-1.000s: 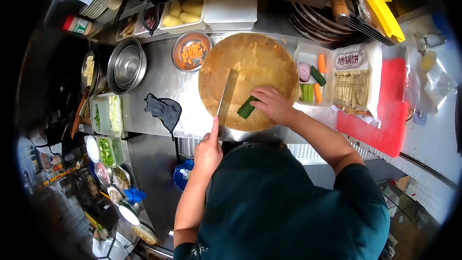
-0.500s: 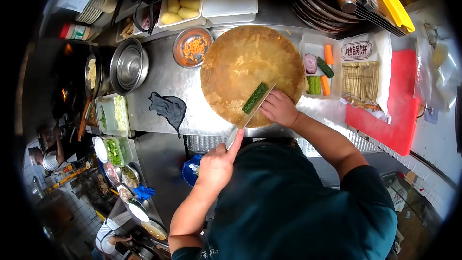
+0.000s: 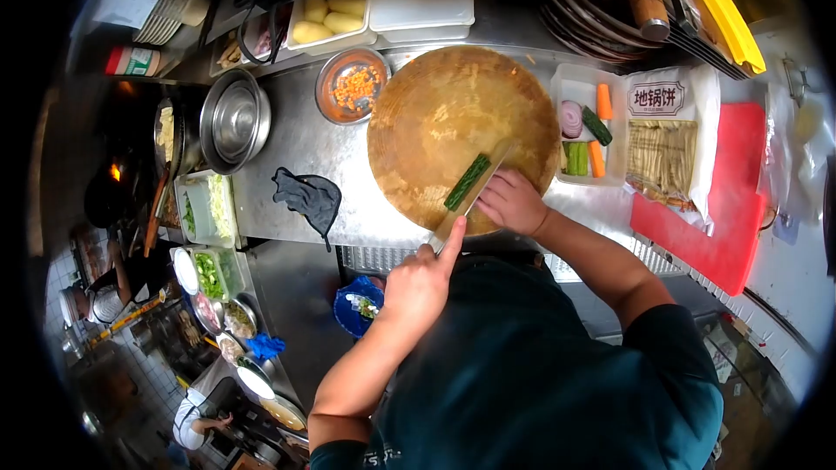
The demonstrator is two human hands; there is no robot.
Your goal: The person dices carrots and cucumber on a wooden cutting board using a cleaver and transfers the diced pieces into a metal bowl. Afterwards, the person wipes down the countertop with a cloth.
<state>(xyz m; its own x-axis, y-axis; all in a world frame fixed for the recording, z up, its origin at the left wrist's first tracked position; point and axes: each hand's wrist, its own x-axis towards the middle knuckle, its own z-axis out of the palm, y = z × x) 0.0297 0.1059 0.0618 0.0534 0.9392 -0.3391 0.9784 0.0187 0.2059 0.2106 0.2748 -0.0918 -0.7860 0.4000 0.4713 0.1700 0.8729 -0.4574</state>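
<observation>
A round wooden chopping block [image 3: 435, 113] lies before me on the steel counter. Near its front edge rests a dark green cucumber piece [image 3: 468, 181], skin side showing, alongside the blade of a kitchen knife [image 3: 488, 176]. My left hand [image 3: 420, 283] is closed round the knife's handle, with the index finger stretched along it. On the other side of the blade, my right hand [image 3: 514, 201] has its fingers bent and together, close against the blade. Whatever sits under those fingers is hidden.
Right of the block stands a tub [image 3: 590, 78] with carrot, cucumber and onion pieces, beside a red board [image 3: 733, 209]. A bowl of diced carrot [image 3: 355, 89], steel bowls [image 3: 235, 122] and a dark cloth [image 3: 306, 198] lie left. A flame [image 3: 115, 172] burns far left; co-workers stand lower left.
My left hand and the knife have shifted slightly right, and the blade now looks tilted, showing more of its flat side. The right hand stays beside it. The whole view has shifted a little.
</observation>
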